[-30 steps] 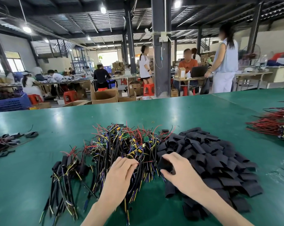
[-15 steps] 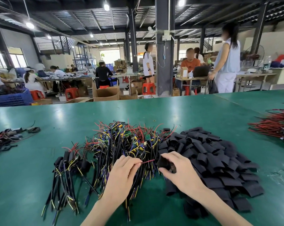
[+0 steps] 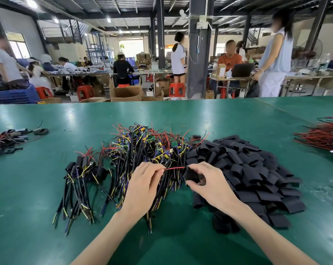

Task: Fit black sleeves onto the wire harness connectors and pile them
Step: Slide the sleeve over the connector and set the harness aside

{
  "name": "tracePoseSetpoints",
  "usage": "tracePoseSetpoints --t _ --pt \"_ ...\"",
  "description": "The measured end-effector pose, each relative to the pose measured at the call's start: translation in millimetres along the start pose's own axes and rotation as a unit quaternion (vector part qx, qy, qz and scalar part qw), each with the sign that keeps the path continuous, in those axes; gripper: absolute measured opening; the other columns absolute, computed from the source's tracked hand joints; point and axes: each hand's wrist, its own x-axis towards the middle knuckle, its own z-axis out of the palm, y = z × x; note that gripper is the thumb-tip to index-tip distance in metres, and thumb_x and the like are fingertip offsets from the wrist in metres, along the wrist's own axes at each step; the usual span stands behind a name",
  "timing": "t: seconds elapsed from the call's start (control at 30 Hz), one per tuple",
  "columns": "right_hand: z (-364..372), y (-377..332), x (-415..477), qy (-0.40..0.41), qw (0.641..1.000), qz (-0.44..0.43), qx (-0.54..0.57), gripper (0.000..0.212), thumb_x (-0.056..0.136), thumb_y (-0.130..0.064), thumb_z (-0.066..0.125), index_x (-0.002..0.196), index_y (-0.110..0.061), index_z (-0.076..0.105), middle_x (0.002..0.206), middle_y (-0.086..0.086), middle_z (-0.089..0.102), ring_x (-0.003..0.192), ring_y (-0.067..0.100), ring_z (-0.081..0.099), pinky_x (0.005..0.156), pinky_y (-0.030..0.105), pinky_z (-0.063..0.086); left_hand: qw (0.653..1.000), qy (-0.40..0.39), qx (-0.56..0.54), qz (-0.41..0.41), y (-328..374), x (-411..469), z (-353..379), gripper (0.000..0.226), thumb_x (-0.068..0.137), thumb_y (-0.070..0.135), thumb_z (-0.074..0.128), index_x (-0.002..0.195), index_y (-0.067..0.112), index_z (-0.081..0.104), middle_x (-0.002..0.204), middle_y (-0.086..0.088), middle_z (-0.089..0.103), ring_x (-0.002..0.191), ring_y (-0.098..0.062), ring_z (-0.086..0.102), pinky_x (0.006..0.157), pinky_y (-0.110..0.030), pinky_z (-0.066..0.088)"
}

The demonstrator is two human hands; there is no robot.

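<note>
A tangled heap of wire harnesses (image 3: 152,150) with black, yellow, blue and red leads lies in the middle of the green table (image 3: 162,115). To its right is a big heap of loose black sleeves (image 3: 244,169). My left hand (image 3: 142,184) pinches a red wire (image 3: 174,168) of one harness above the heap. My right hand (image 3: 209,182) pinches one black sleeve (image 3: 190,175), whose mouth meets the red wire's tip. A small pile of sleeved harnesses (image 3: 79,178) lies to the left.
Another bundle of red-wired harnesses (image 3: 322,136) lies at the table's right edge. Dark cables and parts (image 3: 7,138) sit at the far left. Beyond the table are people, cardboard boxes, red stools and a grey pillar (image 3: 197,54).
My left hand lifted a red wire out of the harness heap and stretched it rightward. My right hand raised the black sleeve to meet the wire's tip.
</note>
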Motion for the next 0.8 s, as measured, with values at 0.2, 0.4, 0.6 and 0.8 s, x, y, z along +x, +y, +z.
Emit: tracePoseSetpoints --t 0.2,0.4,0.6,0.8 --pt "-3 -2 0 0.029 0.998 0.009 0.058 0.032 0.074 -0.007 0.076 0.105 -0.013 0.067 0.091 -0.005 0.06 0.084 -0.007 0.054 0.069 0.006 0.042 0.999 -0.028 0.018 0.0 -3 -3 1 0.013 0.09 0.012 0.055 0.092 0.007 0.066 0.085 0.004 0.064 0.079 -0.012 0.048 0.076 -0.031 0.04" --pt "-5 -4 -2 0.014 0.994 0.003 0.105 0.035 0.074 -0.005 0.076 0.105 -0.02 0.066 0.094 -0.007 0.062 0.087 -0.008 0.056 0.072 0.004 0.043 0.998 -0.043 0.041 0.013 -8 -3 1 0.02 0.094 0.02 0.05 0.093 0.009 0.066 0.085 0.006 0.063 0.077 -0.012 0.047 0.074 -0.031 0.04" --pt "-10 -4 0 -0.025 0.993 -0.013 0.114 0.036 0.076 -0.005 0.075 0.109 -0.019 0.067 0.098 -0.016 0.06 0.09 0.001 0.058 0.077 0.009 0.045 0.996 -0.041 0.078 0.026 -9 -1 1 0.02 0.095 0.019 0.049 0.093 0.011 0.067 0.083 0.005 0.062 0.076 -0.013 0.045 0.072 -0.03 0.038" --pt "-15 -8 -1 -0.058 0.981 0.02 0.184 0.037 0.076 -0.004 0.075 0.104 -0.026 0.066 0.092 -0.023 0.06 0.09 -0.005 0.057 0.075 0.008 0.045 0.995 -0.039 0.089 0.014 -7 0 -2 0.014 0.091 0.012 0.054 0.093 0.01 0.067 0.085 0.004 0.064 0.076 -0.018 0.05 0.073 -0.033 0.039"
